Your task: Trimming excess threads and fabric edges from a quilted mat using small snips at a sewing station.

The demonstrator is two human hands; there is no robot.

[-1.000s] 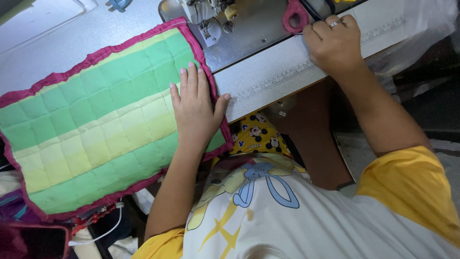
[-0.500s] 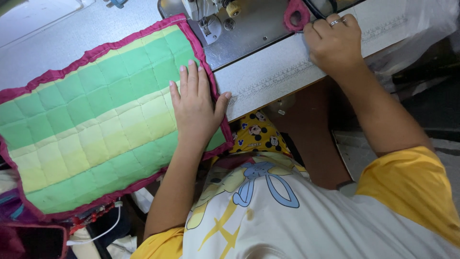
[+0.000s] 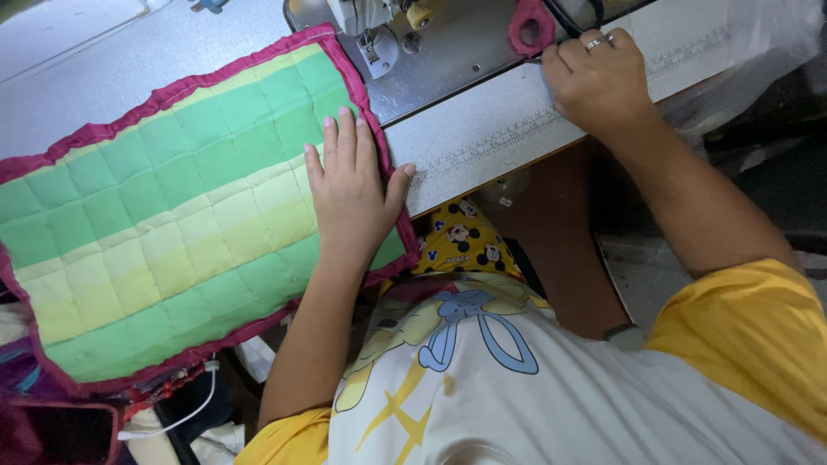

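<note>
Green quilted mat (image 3: 164,224), long axis left-right, tilted

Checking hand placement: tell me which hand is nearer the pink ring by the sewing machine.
Right. The right hand lies just beside the pink ring, fingers curled; the left hand rests flat on the green quilted mat, well away.

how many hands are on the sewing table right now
2. The left hand lies flat on the green quilted mat, near its pink-bound right edge. The right hand is curled at the table's front edge, by the sewing machine. No other hands show.
</note>
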